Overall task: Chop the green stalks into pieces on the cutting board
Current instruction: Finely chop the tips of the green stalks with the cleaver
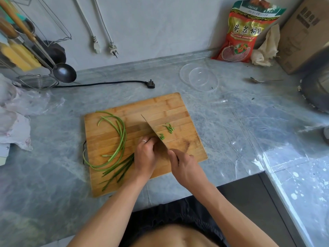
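1. On the grey marble table (53,175), we see a wooden cutting board (160,107) set at a slight angle.
2. We note the left hand (145,155), ring on one finger, with fingers curled down on a bunch of green stalks (121,168) just beside the blade.
3. Our right hand (185,166) has its fingers wrapped round the handle of a cleaver (151,127), whose edge meets the board.
4. We count a few cut pieces (169,128) right of the blade; long uncut stalks curve across the board's left side.
5. Behind the board we see a clear glass bowl (199,77), a black plug (151,85) and a red packet (242,32).
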`<state>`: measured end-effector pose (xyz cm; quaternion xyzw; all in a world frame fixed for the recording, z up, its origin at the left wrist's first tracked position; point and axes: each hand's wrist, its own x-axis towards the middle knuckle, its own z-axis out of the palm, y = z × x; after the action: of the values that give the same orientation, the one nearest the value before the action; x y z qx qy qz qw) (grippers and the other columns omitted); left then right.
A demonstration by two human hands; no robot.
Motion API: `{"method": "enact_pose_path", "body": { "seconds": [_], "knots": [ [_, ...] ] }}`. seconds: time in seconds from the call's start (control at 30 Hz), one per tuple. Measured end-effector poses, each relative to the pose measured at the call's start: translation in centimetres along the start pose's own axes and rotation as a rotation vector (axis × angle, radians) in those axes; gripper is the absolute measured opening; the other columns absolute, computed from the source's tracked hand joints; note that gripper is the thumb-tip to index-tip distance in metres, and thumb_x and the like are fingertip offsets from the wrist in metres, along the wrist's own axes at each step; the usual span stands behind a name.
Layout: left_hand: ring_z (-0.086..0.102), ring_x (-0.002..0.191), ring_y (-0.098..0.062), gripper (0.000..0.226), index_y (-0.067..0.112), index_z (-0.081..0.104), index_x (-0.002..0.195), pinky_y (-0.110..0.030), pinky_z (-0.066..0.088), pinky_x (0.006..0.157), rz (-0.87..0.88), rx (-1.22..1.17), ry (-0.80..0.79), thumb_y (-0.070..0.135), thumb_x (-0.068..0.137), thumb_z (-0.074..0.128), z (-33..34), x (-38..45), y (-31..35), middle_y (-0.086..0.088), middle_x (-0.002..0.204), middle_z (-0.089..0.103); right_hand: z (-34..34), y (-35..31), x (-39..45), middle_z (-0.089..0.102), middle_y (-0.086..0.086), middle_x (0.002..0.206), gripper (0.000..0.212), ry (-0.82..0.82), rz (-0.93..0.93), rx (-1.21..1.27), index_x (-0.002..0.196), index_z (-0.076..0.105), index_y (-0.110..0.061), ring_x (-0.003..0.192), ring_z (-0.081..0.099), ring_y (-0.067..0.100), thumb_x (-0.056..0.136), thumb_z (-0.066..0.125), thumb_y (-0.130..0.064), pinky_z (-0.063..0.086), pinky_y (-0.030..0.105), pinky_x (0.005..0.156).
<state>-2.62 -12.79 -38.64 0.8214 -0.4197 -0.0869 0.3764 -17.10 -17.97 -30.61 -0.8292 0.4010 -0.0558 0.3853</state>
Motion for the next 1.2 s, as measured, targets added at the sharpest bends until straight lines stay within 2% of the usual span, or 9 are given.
{"method": "enact_pose_path", "body": {
  "seconds": [0.17,0.27,0.4,0.53,0.67,0.77,0.93,1.1,1.2],
  "knots": [
    [0.061,0.083,-0.022,0.006,0.014,0.071,0.091,-0.032,0.049,0.067,-0.001,-0.009,0.037,0.012,0.085,0.069,-0.2,0.3,0.1,-0.001,0.087,0.071,0.4,-0.3,1.7,0.042,-0.005,0.053,0.040,0.030,0.029,0.043,0.064,0.035,-0.033,0.046,0.038,0.013,0.102,0.031,-0.045,0.027,0.027,0.046],
    [0.060,0.083,-0.020,0.012,0.016,0.071,0.090,-0.025,0.044,0.066,-0.002,-0.020,0.028,0.022,0.089,0.060,-0.2,0.2,0.0,0.001,0.087,0.071,1.0,-0.7,2.0,0.046,-0.006,0.057,0.037,0.015,0.020,-0.008,0.069,0.037,-0.034,0.052,0.045,0.016,0.102,0.027,-0.049,0.031,0.030,0.050],
    [0.061,0.086,-0.023,0.007,0.014,0.071,0.092,-0.033,0.049,0.069,0.009,0.013,0.019,0.013,0.085,0.070,-0.1,0.2,-0.4,-0.001,0.090,0.072,0.6,0.4,0.8,0.039,-0.005,0.052,0.040,0.018,-0.003,0.092,0.065,0.035,-0.032,0.045,0.035,0.014,0.103,0.031,-0.044,0.028,0.028,0.047],
    [0.059,0.082,-0.020,0.008,0.016,0.071,0.087,-0.026,0.044,0.066,0.006,0.001,0.028,0.008,0.087,0.068,0.0,0.5,-0.1,0.001,0.084,0.071,0.7,-0.8,2.9,0.048,-0.007,0.057,0.036,0.016,0.042,0.106,0.069,0.040,-0.036,0.050,0.044,0.010,0.102,0.031,-0.045,0.031,0.026,0.048],
    [0.059,0.080,-0.020,0.011,0.014,0.070,0.085,-0.023,0.043,0.065,0.044,0.019,0.053,0.003,0.087,0.068,-0.3,0.3,0.4,0.000,0.083,0.071,0.3,-0.5,2.9,0.047,-0.007,0.056,0.039,0.025,0.051,0.173,0.069,0.044,-0.025,0.049,0.041,0.009,0.104,0.033,-0.038,0.032,0.024,0.049],
    [0.062,0.080,-0.022,0.009,0.010,0.071,0.087,-0.020,0.040,0.068,0.058,0.038,0.060,0.002,0.086,0.069,-0.3,0.4,0.3,-0.003,0.084,0.071,-0.2,-0.4,3.7,0.043,-0.003,0.054,0.043,0.049,0.158,0.295,0.066,0.040,-0.016,0.049,0.039,0.012,0.103,0.031,-0.036,0.034,0.029,0.049],
    [0.064,0.080,-0.024,0.012,0.009,0.072,0.090,-0.026,0.046,0.066,0.054,0.049,0.049,-0.001,0.085,0.069,0.0,0.4,0.1,-0.005,0.084,0.071,-1.0,-0.6,5.2,0.047,0.004,0.056,0.048,0.040,0.239,0.382,0.071,0.044,-0.010,0.043,0.045,0.017,0.102,0.027,-0.042,0.037,0.025,0.039],
    [0.063,0.077,-0.025,0.010,0.010,0.071,0.086,-0.034,0.051,0.062,0.050,0.050,0.058,0.000,0.086,0.067,-0.2,0.6,0.4,-0.005,0.081,0.070,-1.0,-0.8,5.6,0.049,-0.001,0.062,0.050,0.047,0.111,0.235,0.078,0.053,-0.006,0.056,0.043,0.012,0.102,0.030,-0.043,0.037,0.028,0.054],
    [0.063,0.078,-0.024,0.011,0.010,0.071,0.087,-0.033,0.051,0.062,0.056,0.052,0.067,-0.001,0.086,0.069,-0.3,0.5,0.3,-0.004,0.082,0.071,-1.7,-0.8,5.5,0.048,-0.002,0.062,0.048,0.035,0.090,0.207,0.077,0.052,-0.006,0.057,0.041,0.011,0.102,0.031,-0.042,0.034,0.025,0.053]
  ]
}}
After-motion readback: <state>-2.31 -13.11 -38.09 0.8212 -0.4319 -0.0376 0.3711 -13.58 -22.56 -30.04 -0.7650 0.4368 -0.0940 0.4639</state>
